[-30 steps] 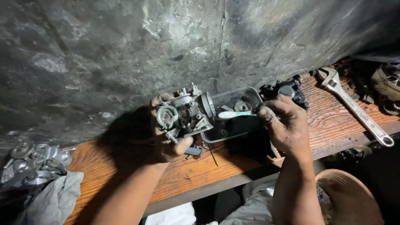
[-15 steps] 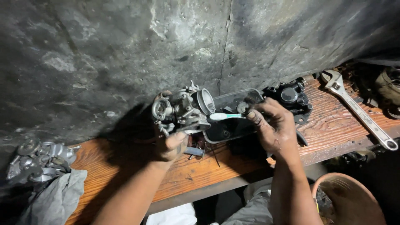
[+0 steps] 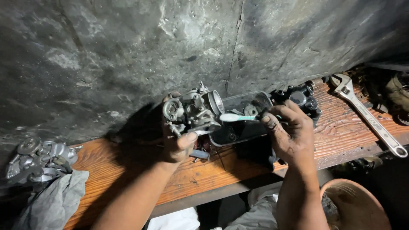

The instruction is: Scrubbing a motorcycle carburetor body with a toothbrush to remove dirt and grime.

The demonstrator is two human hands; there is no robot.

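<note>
Left hand [image 3: 177,145] is up off the wooden surface [image 3: 128,170], its grip closed around a grey metal carburetor [image 3: 191,111], thumb pressed against the near side, fingers wrapped behind it. The carburetor sits tilted, round throat facing right, held just in front of the rough dark wall [image 3: 128,55].

Right hand [image 3: 292,134] comes in from the right, grip pinched shut on a toothbrush [image 3: 238,117] with a white and pale teal handle. The brush lies level, its head pointing left and touching, or all but touching, the carburetor's throat; which one, I cannot tell.

Right behind the brush, a dark clear-sided rectangular container [image 3: 245,123] rests on the surface with small parts inside it. Just past it against the wall, a black metal part [image 3: 302,97]. Further right, well apart from the hands, a long adjustable wrench [image 3: 366,115] lies diagonally on the boards.

Far left: a cluster of shiny metal parts [image 3: 36,157] and a grey rag [image 3: 53,202] draped off the edge. Bottom right, below the surface, the rim of a brown round bowl [image 3: 355,200].
</note>
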